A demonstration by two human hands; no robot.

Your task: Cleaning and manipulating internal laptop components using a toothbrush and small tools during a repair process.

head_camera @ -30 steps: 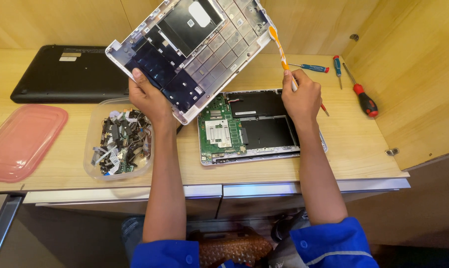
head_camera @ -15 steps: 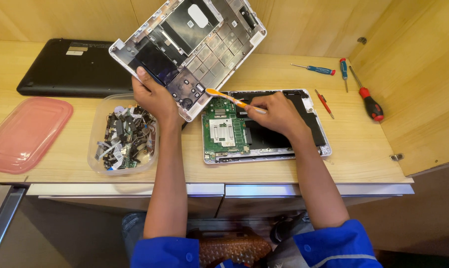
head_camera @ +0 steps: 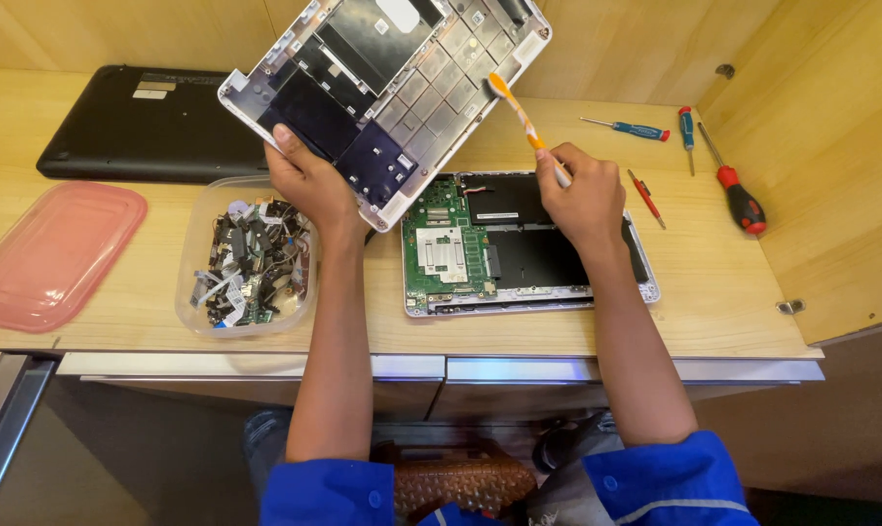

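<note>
Silver-grey metal and plastic make up the laptop cover panel [head_camera: 387, 93], which the left hand [head_camera: 309, 185] holds up tilted above the table [head_camera: 713, 282], its inner side facing the camera; the left fingers are clamped on the panel's lower edge, thumb on the inner face and the rest hidden behind it; the right hand [head_camera: 582, 195] grips an orange-and-white toothbrush [head_camera: 521, 115], its fingers curled tightly round the handle, and the bristle end touches the panel near its right edge; below both hands an opened laptop base [head_camera: 524, 244] lies flat on the table, its green circuit board on the left and dark parts on the right; just left of the base stands a clear plastic tub [head_camera: 246, 258] full of small electronic scraps, and further left lies a pink lid [head_camera: 51, 253]; a closed black laptop [head_camera: 139, 122] rests at the back of the table, partly behind the raised panel; to the right lie several screwdrivers [head_camera: 733, 190] with blue and red handles, well apart from the hands.
</note>
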